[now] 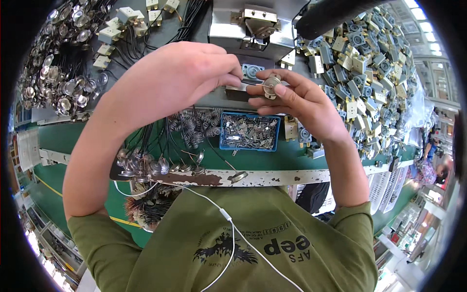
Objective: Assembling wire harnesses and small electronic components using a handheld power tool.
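1. Metal disc (271, 86), small and round, is pinched in the fingers of the right hand (296, 100), held above the green table (73, 141) just in front of a grey press fixture (253, 24).
2. Left hand (182, 78) is closed on a thin tool or wire (253, 83) whose tip touches the disc.
3. Step in hand, as judged: fitting or seating a small part onto the disc. The next move likely calls for a steady right-hand pinch and fine aim from the left.
4. Nearby: blue tray (250, 131) of small metal clips, a heap of springs (194, 126), wired discs (146, 165) at the table edge, and a pile of beige and grey housings (365, 63) to the right.
5. Hard to tell: what the left fingers actually hold; the disc's underside is hidden by fingers, and the fisheye rim cuts off the heaps.
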Available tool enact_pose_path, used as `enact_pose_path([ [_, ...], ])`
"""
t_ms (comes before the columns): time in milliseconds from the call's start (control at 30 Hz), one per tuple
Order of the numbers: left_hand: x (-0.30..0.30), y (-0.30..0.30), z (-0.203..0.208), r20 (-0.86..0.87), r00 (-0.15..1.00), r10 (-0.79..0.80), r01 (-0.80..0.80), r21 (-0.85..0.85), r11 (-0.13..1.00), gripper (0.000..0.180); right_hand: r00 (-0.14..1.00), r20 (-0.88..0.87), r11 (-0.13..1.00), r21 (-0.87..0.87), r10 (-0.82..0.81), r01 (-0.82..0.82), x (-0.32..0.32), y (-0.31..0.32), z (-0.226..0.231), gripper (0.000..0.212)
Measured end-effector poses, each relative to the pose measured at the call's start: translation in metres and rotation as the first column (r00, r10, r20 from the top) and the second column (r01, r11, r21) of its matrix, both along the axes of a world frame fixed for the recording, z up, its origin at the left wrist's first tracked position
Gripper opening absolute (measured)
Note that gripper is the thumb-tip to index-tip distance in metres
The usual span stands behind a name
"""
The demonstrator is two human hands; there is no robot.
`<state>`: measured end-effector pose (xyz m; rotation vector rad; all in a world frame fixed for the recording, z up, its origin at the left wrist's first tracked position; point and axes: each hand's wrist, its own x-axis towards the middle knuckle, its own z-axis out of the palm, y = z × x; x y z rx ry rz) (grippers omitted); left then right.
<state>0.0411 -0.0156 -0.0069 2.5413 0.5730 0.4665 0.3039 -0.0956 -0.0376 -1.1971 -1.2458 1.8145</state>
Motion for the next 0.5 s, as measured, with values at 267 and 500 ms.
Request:
enact_pose_path([
  [267, -0.004, 0.0, -0.006, 0.031, 0.997, 0.064, -0.065, 0.039, 0.997, 0.017, 0.951, 0.24, 0.961, 0.238, -0.196, 0.138, -0.013, -0.001, 0.003, 0.041],
  [500, -0.006, -0.004, -0.009, -0.05, 0.996, -0.079, 0.083, 0.084, 0.993, 0.011, 0.609, 0.753, 0.69, 0.579, -0.25, -0.434, -0.009, -0.016, 0.011, 0.048],
])
